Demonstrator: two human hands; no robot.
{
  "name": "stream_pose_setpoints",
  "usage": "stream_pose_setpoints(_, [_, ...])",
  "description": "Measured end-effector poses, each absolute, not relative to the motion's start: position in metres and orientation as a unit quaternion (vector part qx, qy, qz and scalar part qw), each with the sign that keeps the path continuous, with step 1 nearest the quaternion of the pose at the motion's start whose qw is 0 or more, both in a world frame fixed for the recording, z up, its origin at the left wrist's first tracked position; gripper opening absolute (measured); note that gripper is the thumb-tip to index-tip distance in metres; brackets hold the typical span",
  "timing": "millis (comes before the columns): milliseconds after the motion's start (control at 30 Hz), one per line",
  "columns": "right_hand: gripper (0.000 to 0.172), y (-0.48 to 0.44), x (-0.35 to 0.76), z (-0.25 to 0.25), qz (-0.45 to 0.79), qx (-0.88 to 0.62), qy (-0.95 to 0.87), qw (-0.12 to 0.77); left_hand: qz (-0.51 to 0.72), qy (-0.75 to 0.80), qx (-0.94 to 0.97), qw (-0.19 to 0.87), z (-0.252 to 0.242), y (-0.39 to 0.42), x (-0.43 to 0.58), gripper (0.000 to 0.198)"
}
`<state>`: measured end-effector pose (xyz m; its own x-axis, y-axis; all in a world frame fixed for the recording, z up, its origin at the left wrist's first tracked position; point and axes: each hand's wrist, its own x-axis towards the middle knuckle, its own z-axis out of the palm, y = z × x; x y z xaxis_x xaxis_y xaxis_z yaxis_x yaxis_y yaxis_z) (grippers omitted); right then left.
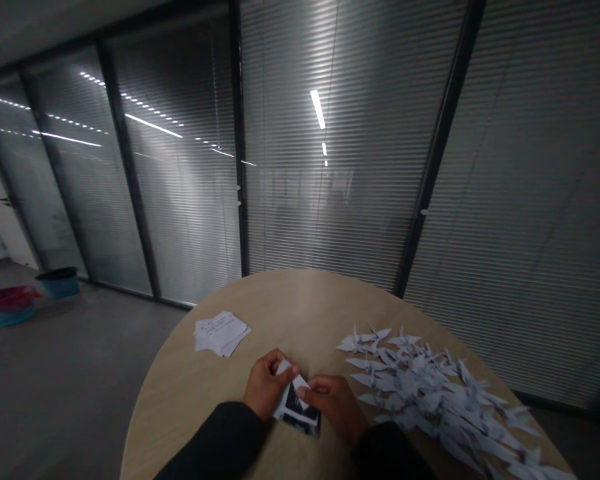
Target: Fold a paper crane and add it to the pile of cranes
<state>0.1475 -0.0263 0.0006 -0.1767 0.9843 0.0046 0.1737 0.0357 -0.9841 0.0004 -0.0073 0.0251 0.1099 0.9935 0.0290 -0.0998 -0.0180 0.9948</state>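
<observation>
Near the front of the round table, both hands hold a small sheet of paper [300, 405] with dark printing on it and a white folded part at its top. My left hand [269, 383] pinches the paper's upper left part between thumb and fingers. On the other side, my right hand [334, 403] has its thumb and fingertips closed on the folded edge. The lower part of the sheet hangs or lies toward me; whether it touches the table I cannot tell. A pile of folded paper cranes [425, 387] spreads to the right of my right hand.
A stack of white paper squares [223, 332] with print lies at the left of the wooden table [300, 300]. Glass partitions with blinds [330, 220] stand behind it. On the floor at left are two bins, one red and blue [10, 307], one dark-topped [60, 283].
</observation>
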Motion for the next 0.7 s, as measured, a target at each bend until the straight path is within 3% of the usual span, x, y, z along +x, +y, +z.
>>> stream_pose_setpoints(300, [0.030,-0.0233,0.1505,-0.0010,0.460,-0.519,-0.587,0.418,0.495,0.424,0.482,0.586,0.0206,-0.0018,-0.0016,0.052])
stream_pose_setpoints(700, [0.035,-0.0194,0.1517,-0.0055,0.433,-0.496,-0.616,0.432,0.491,0.416,0.522,0.560,0.0149,-0.0008,-0.0020,0.037])
